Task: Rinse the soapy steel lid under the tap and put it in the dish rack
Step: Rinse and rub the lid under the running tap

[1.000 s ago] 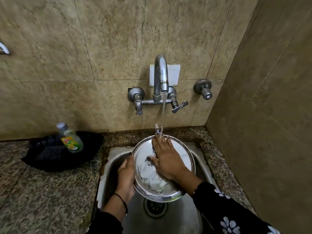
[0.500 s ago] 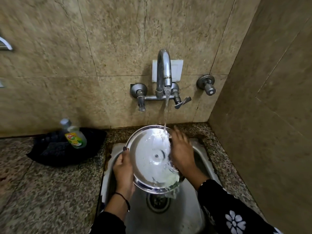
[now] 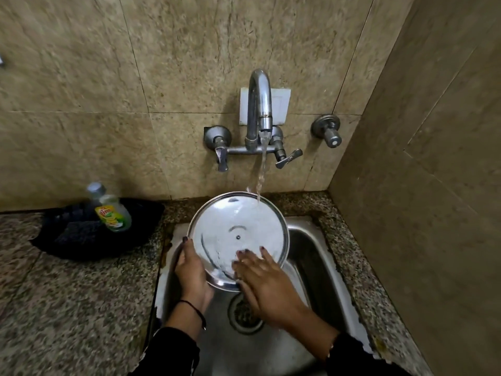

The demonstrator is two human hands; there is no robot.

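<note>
Lid (image 3: 238,234) over sink (image 3: 311,253), under tap (image 3: 260,104); bottle (image 3: 112,210) left.

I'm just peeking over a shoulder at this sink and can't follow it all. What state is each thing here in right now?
Tap: running, stream landing on the lid's far edge.
Steel lid: tilted over the sink, wet.
Left hand: gripping the lid's left rim.
Right hand: open, fingers flat on the lid's near face.
Sink: wet, drain uncovered.
Dish soap bottle: capped, leaning on a dark cloth.

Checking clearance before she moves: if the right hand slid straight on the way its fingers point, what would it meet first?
The right hand already rests on the steel lid; farther along, probably the water stream.
</note>
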